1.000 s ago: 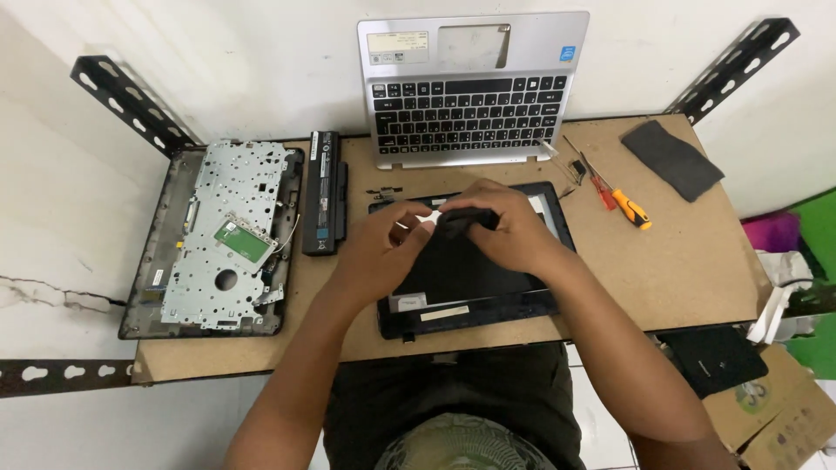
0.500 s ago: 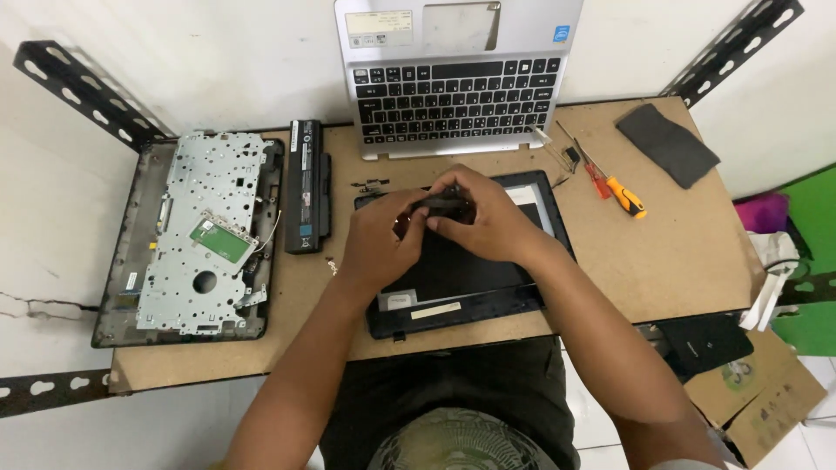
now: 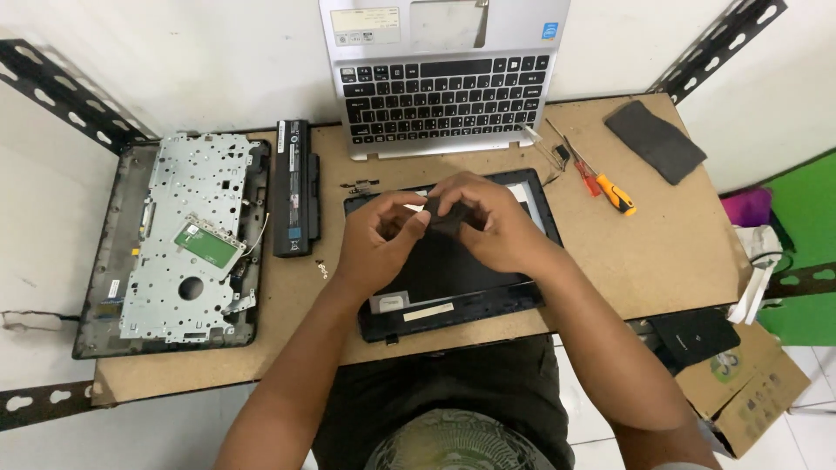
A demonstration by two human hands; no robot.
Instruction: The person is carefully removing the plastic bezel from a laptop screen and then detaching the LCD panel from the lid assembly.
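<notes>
Right hand [image 3: 488, 228] and left hand [image 3: 376, 239] pinch one small black part [image 3: 446, 215] above the black laptop panel [image 3: 453, 278]; we should grip its edges lightly, working low over the worktop [image 3: 662, 252].

Matt fibreboard table [image 3: 662, 252]; dull stamped-metal chassis plate [image 3: 187, 235]; glossy black screen panel [image 3: 453, 270].

A silver keyboard deck [image 3: 444, 78] lies at the back edge of the brown counter [image 3: 688, 261]. Left of it sits a long black battery [image 3: 296, 187], and further left a laptop base [image 3: 178, 244] with a metal frame and a green pad. On the right lie an orange screwdriver [image 3: 614, 193] and a dark flat pad [image 3: 655, 141]. A cardboard box [image 3: 753, 387] stands on the floor.
</notes>
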